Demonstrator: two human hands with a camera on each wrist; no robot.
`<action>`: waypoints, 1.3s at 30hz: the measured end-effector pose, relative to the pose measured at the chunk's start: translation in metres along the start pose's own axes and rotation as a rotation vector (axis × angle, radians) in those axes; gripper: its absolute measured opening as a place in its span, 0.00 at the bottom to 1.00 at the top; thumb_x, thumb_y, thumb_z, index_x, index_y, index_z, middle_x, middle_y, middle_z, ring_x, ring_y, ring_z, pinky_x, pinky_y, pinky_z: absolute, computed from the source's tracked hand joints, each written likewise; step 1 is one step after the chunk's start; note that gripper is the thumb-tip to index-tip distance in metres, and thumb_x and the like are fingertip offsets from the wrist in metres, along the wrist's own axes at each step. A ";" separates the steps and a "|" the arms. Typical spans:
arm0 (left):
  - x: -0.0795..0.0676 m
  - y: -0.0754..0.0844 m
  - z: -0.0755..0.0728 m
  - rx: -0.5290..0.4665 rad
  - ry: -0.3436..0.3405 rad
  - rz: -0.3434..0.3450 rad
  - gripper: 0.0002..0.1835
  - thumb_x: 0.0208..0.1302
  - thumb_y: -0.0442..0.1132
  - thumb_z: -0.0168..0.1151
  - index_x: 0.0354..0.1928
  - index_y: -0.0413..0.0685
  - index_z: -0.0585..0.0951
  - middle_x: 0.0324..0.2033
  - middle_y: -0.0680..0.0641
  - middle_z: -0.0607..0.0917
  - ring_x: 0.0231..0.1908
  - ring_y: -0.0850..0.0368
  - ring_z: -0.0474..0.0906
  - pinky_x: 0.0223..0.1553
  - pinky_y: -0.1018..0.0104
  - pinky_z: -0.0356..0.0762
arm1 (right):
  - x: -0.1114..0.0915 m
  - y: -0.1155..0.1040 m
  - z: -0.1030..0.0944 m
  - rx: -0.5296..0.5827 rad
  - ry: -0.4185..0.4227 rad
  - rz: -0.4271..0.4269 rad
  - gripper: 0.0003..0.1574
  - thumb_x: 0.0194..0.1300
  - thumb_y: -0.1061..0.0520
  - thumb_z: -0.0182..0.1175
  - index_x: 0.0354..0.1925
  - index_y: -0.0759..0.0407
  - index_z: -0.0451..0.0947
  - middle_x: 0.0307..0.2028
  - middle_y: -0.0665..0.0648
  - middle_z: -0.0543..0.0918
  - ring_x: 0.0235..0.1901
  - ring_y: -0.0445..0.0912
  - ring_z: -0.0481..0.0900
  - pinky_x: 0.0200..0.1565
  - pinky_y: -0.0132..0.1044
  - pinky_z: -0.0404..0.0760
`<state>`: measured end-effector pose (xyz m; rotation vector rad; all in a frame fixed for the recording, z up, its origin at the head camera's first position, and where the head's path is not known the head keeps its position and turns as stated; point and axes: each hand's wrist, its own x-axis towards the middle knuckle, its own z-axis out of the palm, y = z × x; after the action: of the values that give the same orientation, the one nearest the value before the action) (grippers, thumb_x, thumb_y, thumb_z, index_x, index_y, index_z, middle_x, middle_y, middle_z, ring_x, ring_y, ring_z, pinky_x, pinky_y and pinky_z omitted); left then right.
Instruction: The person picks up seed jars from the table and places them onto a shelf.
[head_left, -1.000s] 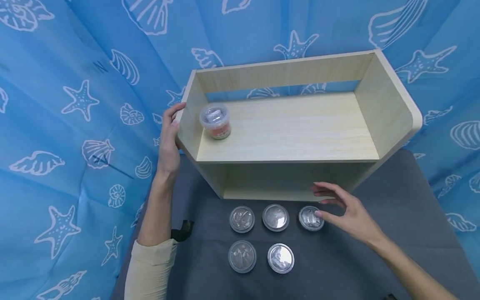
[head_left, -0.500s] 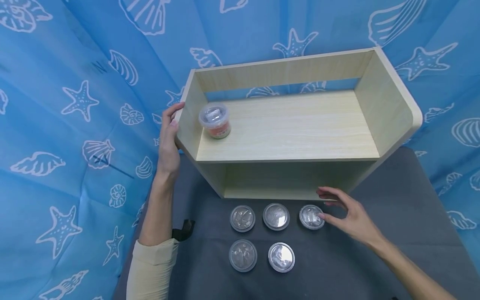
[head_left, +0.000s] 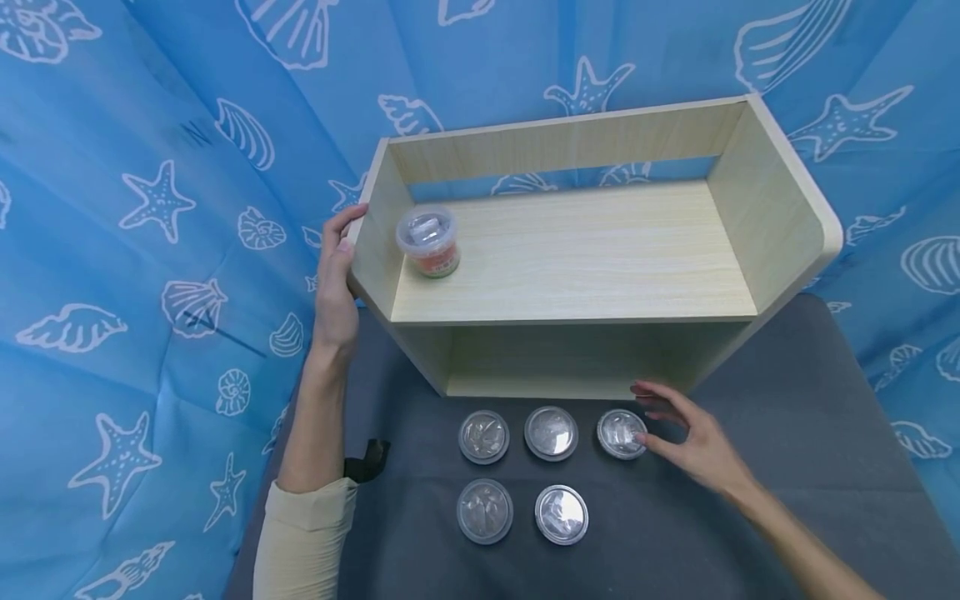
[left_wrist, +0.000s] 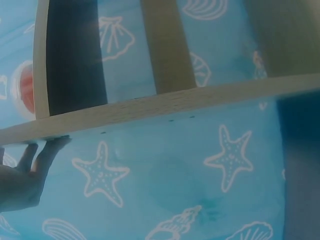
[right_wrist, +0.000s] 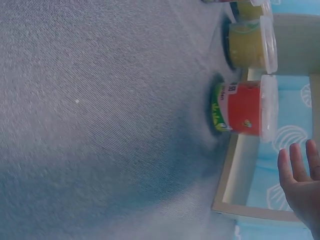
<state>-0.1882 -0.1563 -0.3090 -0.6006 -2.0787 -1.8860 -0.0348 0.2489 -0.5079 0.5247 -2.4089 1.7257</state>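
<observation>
My left hand (head_left: 335,300) rests against the outer left side of a pale wooden two-level shelf (head_left: 577,250). In the left wrist view its fingertips press on the side panel (left_wrist: 150,107). A clear-lidded tub with red contents (head_left: 429,242) stands at the left on the upper level. My right hand (head_left: 697,442) is beside the rightmost tub (head_left: 621,434) on the table, thumb tip at its lid rim and the other fingers reaching past it, toward the shelf's front edge. The right wrist view shows this tub's red side (right_wrist: 243,107), near the loosely spread fingers (right_wrist: 297,162).
Two more lidded tubs, a left one (head_left: 483,437) and a middle one (head_left: 551,433), share that row. In front stand two others, left (head_left: 484,512) and right (head_left: 562,515). A grey cloth (head_left: 787,467) covers the table; a blue shell-print curtain (head_left: 187,417) hangs behind and at the sides.
My right hand has shifted slightly right and toward me, its thumb going from over the rightmost tub's lid to its rim. The left hand and the tubs have stayed in place.
</observation>
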 end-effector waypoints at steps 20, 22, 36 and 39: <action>0.000 0.005 -0.001 0.024 0.007 0.012 0.27 0.74 0.44 0.32 0.70 0.49 0.67 0.63 0.46 0.69 0.59 0.48 0.66 0.53 0.53 0.64 | -0.010 0.020 0.015 0.029 -0.014 0.077 0.46 0.52 0.73 0.71 0.68 0.69 0.65 0.62 0.74 0.72 0.61 0.37 0.73 0.54 0.27 0.74; -0.001 0.004 -0.001 0.022 0.005 0.006 0.27 0.74 0.44 0.32 0.70 0.50 0.67 0.63 0.47 0.69 0.59 0.48 0.66 0.53 0.53 0.65 | -0.013 0.021 0.016 0.029 -0.020 0.098 0.46 0.53 0.72 0.72 0.69 0.68 0.65 0.62 0.74 0.72 0.61 0.36 0.73 0.53 0.26 0.74; -0.002 0.001 0.001 0.032 0.009 0.003 0.27 0.73 0.45 0.32 0.70 0.52 0.67 0.64 0.48 0.69 0.60 0.48 0.65 0.53 0.50 0.63 | -0.022 0.028 0.023 -0.077 -0.054 0.248 0.46 0.57 0.58 0.74 0.70 0.57 0.66 0.62 0.64 0.75 0.56 0.30 0.72 0.53 0.20 0.70; -0.002 0.000 0.000 0.033 0.009 0.004 0.27 0.73 0.45 0.32 0.70 0.52 0.67 0.64 0.49 0.69 0.60 0.49 0.65 0.53 0.50 0.63 | -0.023 0.031 0.024 -0.099 -0.056 0.272 0.46 0.57 0.56 0.74 0.70 0.56 0.67 0.63 0.62 0.74 0.56 0.28 0.71 0.52 0.20 0.71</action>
<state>-0.1863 -0.1565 -0.3102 -0.5871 -2.0969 -1.8444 -0.0219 0.2399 -0.5503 0.2437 -2.6948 1.6960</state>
